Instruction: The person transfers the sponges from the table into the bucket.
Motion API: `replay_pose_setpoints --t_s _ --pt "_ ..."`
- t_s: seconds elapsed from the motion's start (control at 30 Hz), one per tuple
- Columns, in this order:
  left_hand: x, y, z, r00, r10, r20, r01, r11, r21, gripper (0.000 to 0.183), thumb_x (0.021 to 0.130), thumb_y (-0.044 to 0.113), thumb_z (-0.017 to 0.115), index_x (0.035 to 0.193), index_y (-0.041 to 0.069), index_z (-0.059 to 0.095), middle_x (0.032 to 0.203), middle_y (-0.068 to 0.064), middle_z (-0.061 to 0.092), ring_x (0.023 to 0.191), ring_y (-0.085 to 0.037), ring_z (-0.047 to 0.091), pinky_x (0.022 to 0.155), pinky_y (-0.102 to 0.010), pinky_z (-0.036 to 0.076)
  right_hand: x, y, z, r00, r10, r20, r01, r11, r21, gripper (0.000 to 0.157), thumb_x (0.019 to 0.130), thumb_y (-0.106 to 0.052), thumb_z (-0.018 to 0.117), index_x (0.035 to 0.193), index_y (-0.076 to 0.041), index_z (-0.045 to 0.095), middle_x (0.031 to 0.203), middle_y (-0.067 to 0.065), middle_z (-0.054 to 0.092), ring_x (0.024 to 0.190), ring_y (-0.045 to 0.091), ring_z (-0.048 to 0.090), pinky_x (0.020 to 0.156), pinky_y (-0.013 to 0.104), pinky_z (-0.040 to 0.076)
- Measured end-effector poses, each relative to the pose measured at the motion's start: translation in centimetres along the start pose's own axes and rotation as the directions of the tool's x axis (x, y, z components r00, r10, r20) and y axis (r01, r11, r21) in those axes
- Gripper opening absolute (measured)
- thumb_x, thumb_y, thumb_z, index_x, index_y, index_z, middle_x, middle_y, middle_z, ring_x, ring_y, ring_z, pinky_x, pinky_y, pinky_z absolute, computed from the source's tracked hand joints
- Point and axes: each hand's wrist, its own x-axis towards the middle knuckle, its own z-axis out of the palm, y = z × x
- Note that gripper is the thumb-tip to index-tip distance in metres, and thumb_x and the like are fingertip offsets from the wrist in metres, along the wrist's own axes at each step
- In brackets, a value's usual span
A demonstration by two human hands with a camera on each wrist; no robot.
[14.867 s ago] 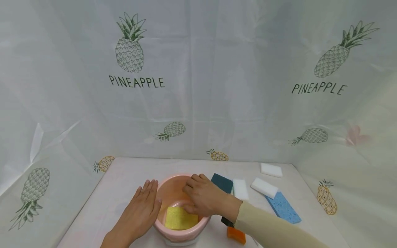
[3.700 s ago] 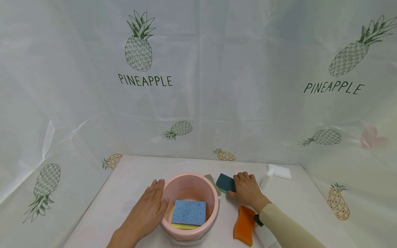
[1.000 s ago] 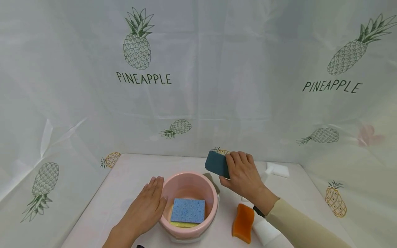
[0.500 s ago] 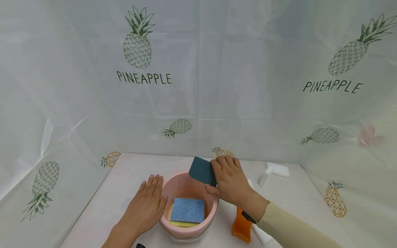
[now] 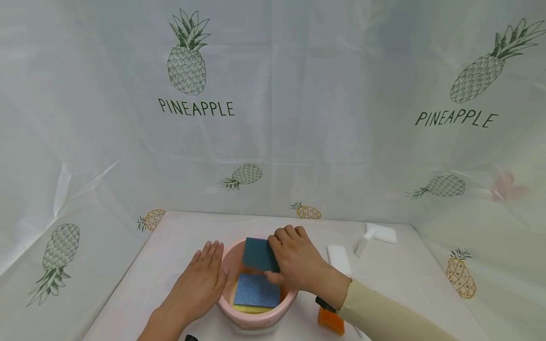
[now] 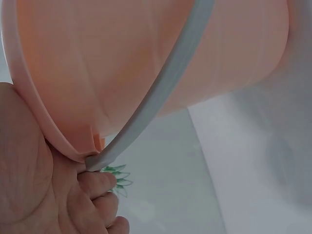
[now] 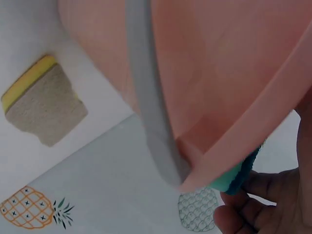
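My right hand [image 5: 298, 258] pinches a dark green scouring sponge [image 5: 259, 255] by its right end, thumb below and fingers above, at the far part of the pink bucket's mouth. In the right wrist view the sponge's light green side [image 7: 226, 178] shows past the rim. Inside the bucket [image 5: 251, 321], a blue sponge [image 5: 257, 290] lies flat on a yellow sponge [image 5: 247, 309], which is mostly covered. My left hand [image 5: 198, 282] rests against the bucket's left rim with straight fingers. The left wrist view shows its palm at the rim beside the grey handle [image 6: 161, 87].
Right of the bucket lie an orange sponge [image 5: 331, 321], partly hidden by my wrist, and a white sponge block [image 5: 339, 259]. More white blocks [image 5: 381, 233] lie at the back right. A beige-and-yellow sponge [image 7: 48, 105] sits beside the bucket.
The blue sponge went from the table into the bucket. My right hand then took the dark green sponge, lifted it and brought it left and down over the bucket. My left hand stays at the rim.
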Motion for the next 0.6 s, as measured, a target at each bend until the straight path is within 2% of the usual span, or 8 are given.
replay_pose_setpoints --t_s 0.27,0.6 --pt "-0.1 0.0 0.4 1.000 -0.010 -0.014 0.010 1.000 -0.017 0.063 0.113 0.033 0.045 0.160 -0.007 0.036 0.167 -0.025 0.036 0.159 -0.042 0.027 0.128 -0.061 0.026 0.5 -0.6 0.8 0.992 -0.085 0.098 0.089 0.996 -0.033 0.064 0.087 -0.073 0.066 0.113 -0.015 0.065 0.107 0.000 0.061 0.096 0.019 0.047 0.085 0.036 0.039" --pt "0.0 0.0 0.1 0.999 -0.030 0.032 0.031 0.999 -0.041 0.063 0.114 0.033 0.042 0.162 -0.007 0.032 0.169 -0.024 0.032 0.160 -0.041 0.024 0.129 -0.060 0.024 1.4 -1.0 1.4 0.969 -0.088 0.230 0.088 0.996 0.011 0.067 0.087 -0.073 0.068 0.120 -0.015 0.069 0.113 0.000 0.065 0.100 0.018 0.049 0.085 0.033 0.038"
